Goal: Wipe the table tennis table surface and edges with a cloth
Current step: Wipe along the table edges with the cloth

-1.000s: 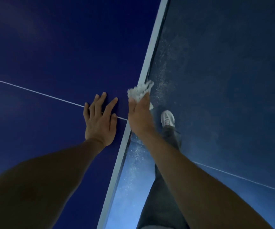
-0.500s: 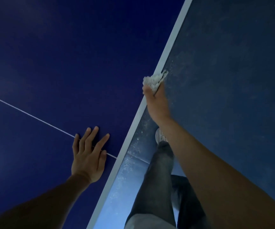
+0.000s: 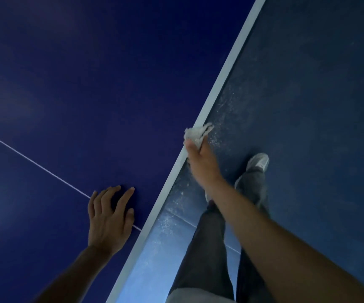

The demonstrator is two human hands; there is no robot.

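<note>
Fingers (image 3: 123, 199) of L hand (image 3: 108, 224) are spread and arched, tips touching the dark blue table top (image 3: 89, 84) near its white edge band (image 3: 220, 88), over a thin white centre line (image 3: 34, 163). R hand (image 3: 201, 165) curls its fingers round a crumpled white cloth (image 3: 195, 134), held against the edge band. Beyond the edge: blue floor (image 3: 318, 106) w/ pale specks, 2 legs in dark trousers (image 3: 207, 248), 1 pale shoe (image 3: 258, 161).
</note>
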